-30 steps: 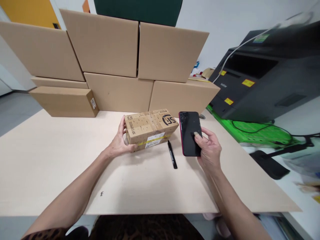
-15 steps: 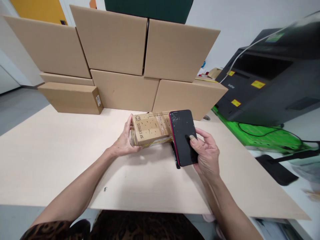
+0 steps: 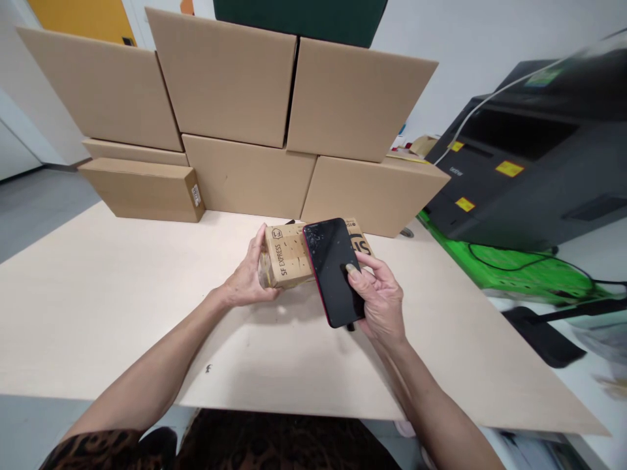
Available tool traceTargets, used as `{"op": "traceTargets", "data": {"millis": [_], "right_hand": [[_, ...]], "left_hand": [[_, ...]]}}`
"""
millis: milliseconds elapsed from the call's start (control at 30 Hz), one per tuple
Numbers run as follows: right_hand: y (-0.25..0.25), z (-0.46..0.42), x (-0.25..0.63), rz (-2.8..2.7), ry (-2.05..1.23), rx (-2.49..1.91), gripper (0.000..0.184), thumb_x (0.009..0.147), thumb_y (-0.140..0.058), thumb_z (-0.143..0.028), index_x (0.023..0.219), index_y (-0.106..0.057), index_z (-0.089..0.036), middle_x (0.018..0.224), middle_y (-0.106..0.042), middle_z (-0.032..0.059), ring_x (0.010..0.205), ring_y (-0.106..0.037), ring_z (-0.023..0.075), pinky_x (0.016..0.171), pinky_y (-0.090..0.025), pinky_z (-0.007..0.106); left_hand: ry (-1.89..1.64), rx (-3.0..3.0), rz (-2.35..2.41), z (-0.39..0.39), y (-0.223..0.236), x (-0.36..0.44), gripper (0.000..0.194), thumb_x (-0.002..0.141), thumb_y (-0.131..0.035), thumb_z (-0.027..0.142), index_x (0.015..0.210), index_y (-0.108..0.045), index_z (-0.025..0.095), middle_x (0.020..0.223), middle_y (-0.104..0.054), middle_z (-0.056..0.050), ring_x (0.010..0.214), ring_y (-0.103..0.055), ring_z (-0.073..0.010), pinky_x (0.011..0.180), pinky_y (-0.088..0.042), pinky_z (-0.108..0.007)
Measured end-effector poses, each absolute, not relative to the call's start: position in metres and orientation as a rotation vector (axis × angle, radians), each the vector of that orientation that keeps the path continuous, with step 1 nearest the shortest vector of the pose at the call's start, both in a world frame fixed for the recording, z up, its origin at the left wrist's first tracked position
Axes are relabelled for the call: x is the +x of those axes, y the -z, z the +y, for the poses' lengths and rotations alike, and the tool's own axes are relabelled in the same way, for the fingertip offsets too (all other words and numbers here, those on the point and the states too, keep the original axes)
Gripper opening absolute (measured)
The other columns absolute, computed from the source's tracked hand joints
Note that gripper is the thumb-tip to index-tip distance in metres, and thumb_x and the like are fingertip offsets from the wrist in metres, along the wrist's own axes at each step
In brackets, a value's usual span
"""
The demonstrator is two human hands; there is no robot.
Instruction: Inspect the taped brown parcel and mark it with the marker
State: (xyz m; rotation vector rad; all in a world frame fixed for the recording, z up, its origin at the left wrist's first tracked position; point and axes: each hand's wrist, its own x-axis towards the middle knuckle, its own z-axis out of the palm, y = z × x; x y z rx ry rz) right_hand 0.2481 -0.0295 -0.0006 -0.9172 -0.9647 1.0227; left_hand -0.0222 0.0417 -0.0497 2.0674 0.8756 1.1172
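My left hand (image 3: 249,277) grips the left end of a taped cardboard box (image 3: 290,253) printed "SF EXPRESS", thumb on the near side and fingers at the far side. In my right hand (image 3: 379,294) is a smartphone (image 3: 336,274) with a dark screen and a red edge, my thumb lying on its screen. The phone is in front of the box and hides its middle. Below the phone, the tip of a black marker (image 3: 351,327) shows on the table; the rest of it is covered.
Large cardboard boxes (image 3: 249,176) are stacked along the table's back, with a flatter carton (image 3: 142,192) at the left. A dark printer (image 3: 529,156) stands at the right beside a green surface (image 3: 514,264) with a black cable. The pale table (image 3: 98,307) spreads beneath my arms.
My right hand has moved the phone left, so it now covers the box's middle and most of the marker. The box's right end has come into view. My left hand keeps its grip.
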Motion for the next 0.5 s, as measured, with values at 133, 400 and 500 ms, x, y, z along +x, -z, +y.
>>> {"op": "traceTargets", "data": {"millis": [133,400,500], "right_hand": [[-0.002,-0.029,0.247,-0.942,-1.022,-0.914,0.047,0.073,-0.098,-0.045,0.111,-0.077,-0.028,0.075,-0.079,-0.0042,0.066,-0.076,0.0164,0.065,-0.067,0.032],[-0.011,-0.028,0.25,-0.827,-1.002,-0.93,0.055,0.06,-0.105,-0.045,0.104,-0.077,-0.027,0.07,-0.079,-0.0051,0.056,-0.072,0.0144,0.052,-0.06,0.026],[-0.011,-0.029,0.251,-0.818,-0.974,-0.966,0.057,0.059,-0.105,-0.046,0.105,-0.077,-0.026,0.072,-0.08,-0.0036,0.057,-0.073,0.0163,0.052,-0.062,0.028]], "left_hand": [[-1.107,2.064,0.88,0.041,0.048,-0.022,0.152,0.068,-0.094,0.044,0.176,0.012,0.031,0.175,-0.022,-0.025,0.163,-0.026,-0.0574,0.132,-0.016,-0.081],[-1.11,2.04,0.858,0.041,0.048,-0.023,0.152,0.068,-0.095,0.041,0.176,0.012,0.034,0.176,-0.02,-0.023,0.162,-0.028,-0.058,0.132,-0.02,-0.082],[-1.103,2.036,0.864,0.04,0.047,-0.023,0.152,0.069,-0.095,0.041,0.176,0.012,0.033,0.176,-0.019,-0.024,0.162,-0.027,-0.0585,0.132,-0.022,-0.081]]}}
